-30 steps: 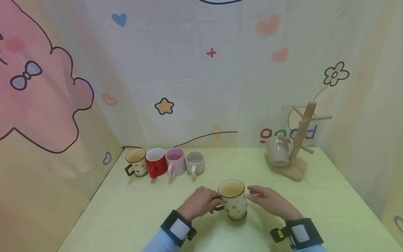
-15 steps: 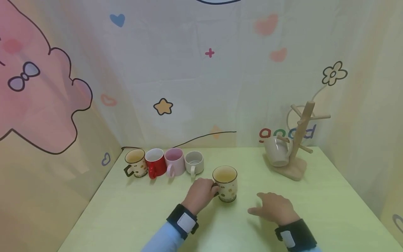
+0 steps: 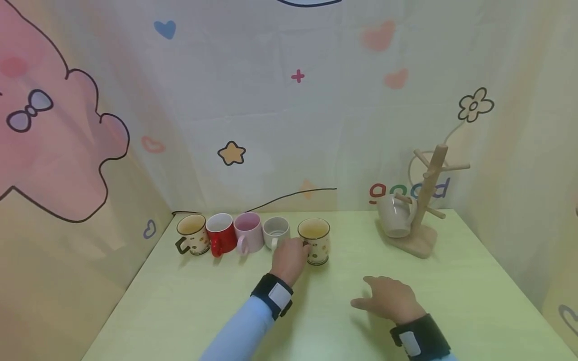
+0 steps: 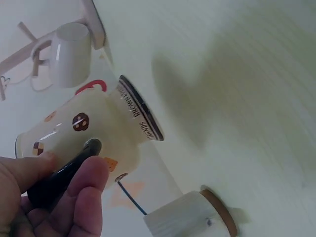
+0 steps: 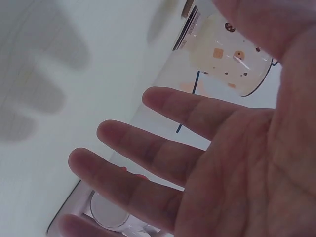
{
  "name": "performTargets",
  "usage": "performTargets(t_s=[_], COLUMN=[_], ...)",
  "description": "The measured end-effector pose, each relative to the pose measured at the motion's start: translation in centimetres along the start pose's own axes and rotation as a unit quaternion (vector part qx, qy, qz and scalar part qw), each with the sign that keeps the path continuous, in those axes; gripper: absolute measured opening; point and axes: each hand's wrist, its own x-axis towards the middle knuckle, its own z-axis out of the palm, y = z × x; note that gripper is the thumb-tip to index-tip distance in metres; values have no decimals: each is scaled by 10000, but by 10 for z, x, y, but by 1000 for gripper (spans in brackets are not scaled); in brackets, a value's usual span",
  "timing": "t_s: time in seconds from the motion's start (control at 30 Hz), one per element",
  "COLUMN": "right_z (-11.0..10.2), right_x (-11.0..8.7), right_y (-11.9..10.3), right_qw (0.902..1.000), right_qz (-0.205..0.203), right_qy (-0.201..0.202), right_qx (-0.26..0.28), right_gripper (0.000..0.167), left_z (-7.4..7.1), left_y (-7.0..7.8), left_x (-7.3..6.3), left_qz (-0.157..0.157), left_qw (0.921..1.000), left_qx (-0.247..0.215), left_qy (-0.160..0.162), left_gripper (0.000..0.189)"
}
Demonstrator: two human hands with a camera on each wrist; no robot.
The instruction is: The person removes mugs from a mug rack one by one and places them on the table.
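Observation:
A cream mug [image 3: 318, 246] with small printed cookie motifs is at the middle of the table, right of the row of mugs. My left hand [image 3: 290, 258] grips its dark handle [image 4: 61, 178] between thumb and curled fingers. In the left wrist view the mug's base shows apart from the tabletop, with a shadow beyond it. Just behind my left hand stands a small white cup [image 3: 276, 230], partly covered by the hand. My right hand [image 3: 390, 299] hovers over the table at the right, fingers spread and holding nothing.
Along the back left stand another patterned mug [image 3: 196, 241], a red mug [image 3: 224, 238] and a pink mug [image 3: 251, 237]. At the back right a wooden mug tree [image 3: 432, 183] holds a white mug [image 3: 393, 219] on a low peg. A printed curtain [image 3: 271, 115] hangs behind.
My left hand has carried the patterned mug away and leftward, towards the row of mugs. The right hand has drawn away from the mug and spread its fingers.

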Motion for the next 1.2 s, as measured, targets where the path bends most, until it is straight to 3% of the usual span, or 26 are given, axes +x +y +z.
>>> performTargets(t_s=[0.27,0.5,0.73,1.0,1.2], right_z=[0,2,5,4,4], right_x=[-4,-6,-4,-6,-8], right_y=[-2,2,6,5,4], right_qw=[9999,9999,9999,9998,9999], right_qz=[3,22,83,126,95], right_qy=[9,32,48,-13,-35], right_qx=[114,122,126,136,126], right_gripper=[72,71,71,70,70], left_z=[9,23,33,40,41], left_y=[0,-2,-5,-7,-10], left_x=[20,35,42,47,46], left_qz=[-220,-99,-194,-412,-188], left_qw=[9981,9919,9876,9851,9790], left_qx=[435,969,1160,1064,1316], left_qy=[367,819,1040,1286,1543], left_gripper=[30,26,27,28,26])
